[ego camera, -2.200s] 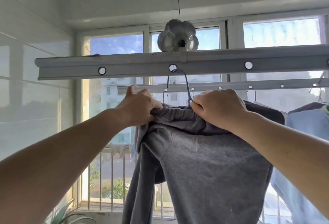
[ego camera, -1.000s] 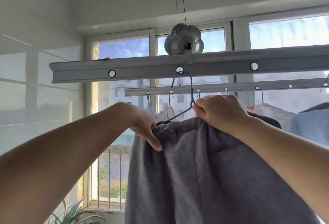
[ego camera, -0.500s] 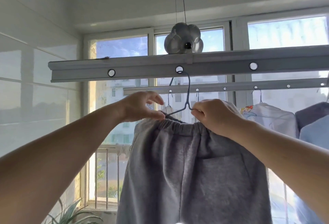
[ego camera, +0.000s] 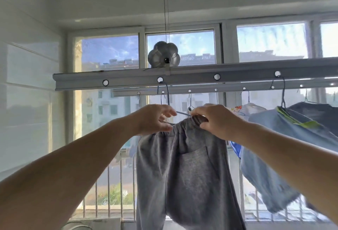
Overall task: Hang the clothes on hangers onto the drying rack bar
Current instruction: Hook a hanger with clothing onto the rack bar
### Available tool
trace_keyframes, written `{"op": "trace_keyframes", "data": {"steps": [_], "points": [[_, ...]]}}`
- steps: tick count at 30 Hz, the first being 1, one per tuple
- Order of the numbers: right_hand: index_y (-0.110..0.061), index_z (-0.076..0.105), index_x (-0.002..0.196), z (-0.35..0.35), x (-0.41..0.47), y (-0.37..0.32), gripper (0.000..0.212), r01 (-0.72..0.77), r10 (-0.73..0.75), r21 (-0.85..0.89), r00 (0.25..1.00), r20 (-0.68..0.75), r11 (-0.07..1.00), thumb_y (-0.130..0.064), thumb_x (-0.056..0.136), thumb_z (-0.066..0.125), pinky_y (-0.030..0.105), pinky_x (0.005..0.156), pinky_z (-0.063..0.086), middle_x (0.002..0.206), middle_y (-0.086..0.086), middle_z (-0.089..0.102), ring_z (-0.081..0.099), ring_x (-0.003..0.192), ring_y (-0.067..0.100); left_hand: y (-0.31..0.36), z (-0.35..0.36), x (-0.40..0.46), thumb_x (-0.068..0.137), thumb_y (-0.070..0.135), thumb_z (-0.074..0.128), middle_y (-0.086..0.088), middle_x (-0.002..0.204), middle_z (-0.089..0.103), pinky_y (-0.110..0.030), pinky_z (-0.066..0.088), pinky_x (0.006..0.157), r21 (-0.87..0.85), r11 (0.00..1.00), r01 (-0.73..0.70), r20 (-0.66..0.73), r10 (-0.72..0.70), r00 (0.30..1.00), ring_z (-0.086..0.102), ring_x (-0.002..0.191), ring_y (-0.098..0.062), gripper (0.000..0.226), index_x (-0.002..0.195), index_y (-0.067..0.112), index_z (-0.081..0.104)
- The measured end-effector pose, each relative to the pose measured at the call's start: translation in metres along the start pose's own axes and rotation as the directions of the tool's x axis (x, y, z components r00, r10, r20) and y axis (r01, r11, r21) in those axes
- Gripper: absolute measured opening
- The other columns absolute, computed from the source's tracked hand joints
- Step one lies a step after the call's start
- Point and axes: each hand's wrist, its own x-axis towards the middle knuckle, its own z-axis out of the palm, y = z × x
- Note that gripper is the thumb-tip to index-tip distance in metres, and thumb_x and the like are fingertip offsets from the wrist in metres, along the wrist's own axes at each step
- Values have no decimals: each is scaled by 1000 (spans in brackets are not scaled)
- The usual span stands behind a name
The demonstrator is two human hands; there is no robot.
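The grey trousers point(ego camera: 184, 171) hang just below the rack bar point(ego camera: 192, 79), on a wire hanger point(ego camera: 167, 94) whose hook sits in one of the bar's holes. The left hand point(ego camera: 155, 118) pinches the waistband's left end with thumb and fingers, and the right hand point(ego camera: 215, 120) grips its right end, fingers curled over the cloth. To finish well, I judge both hands should spread the waistband evenly along the hanger, level under the bar, then let go gently so the hook stays seated.

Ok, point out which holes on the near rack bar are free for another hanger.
Two free holes on the near bar: the leftmost, and one between the grey trousers' hanger and the blue garment's hanger. The far bar behind is crowded with hangers.
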Motion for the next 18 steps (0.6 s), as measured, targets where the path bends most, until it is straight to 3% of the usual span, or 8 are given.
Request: {"op": "trace_keyframes", "data": {"steps": [3, 9, 14, 18], "points": [[-19, 54, 126, -1, -6, -4, 40, -6, 7, 6, 1000, -13, 1000, -5, 88, 54, 22, 82, 36, 113, 4, 56, 55, 99, 20, 4, 6, -1, 83, 18, 65, -2, 133, 52, -20, 38, 90, -18, 999, -47, -13, 46, 999, 51, 117, -14, 48, 128, 22, 49], [-19, 56, 122, -17, -30, -1, 35, -65, 64, -5, 991, -119, 998, -31, 89, 58, 33, 93, 45, 122, 2, 60, 59, 100, 19, 18, 19, -1, 84, 20, 64, 2, 142, 42, -30, 31, 109, 11, 983, -186, -66, 186, 980, 41, 128, -14, 55, 134, 25, 42], [-19, 56, 120, -31, -59, 24, 31, -221, 199, -150, 968, -151, 964, -27, 90, 54, 42, 102, 38, 124, 4, 59, 54, 112, 22, 45, 34, 2, 83, 42, 60, 6, 147, 35, -39, 13, 117, 26, 933, -360, -135, 360, 923, 19, 139, -6, 56, 134, 28, 42], [-21, 54, 121, -51, -84, 53, 30, -338, 278, -354, 937, -211, 872, -23, 92, 49, 38, 103, 29, 126, 2, 54, 47, 117, 20, 80, 48, 8, 85, 42, 56, 7, 146, 37, -32, 13, 116, 21, 896, -443, -125, 442, 888, 24, 137, -6, 53, 134, 28, 42]]}}
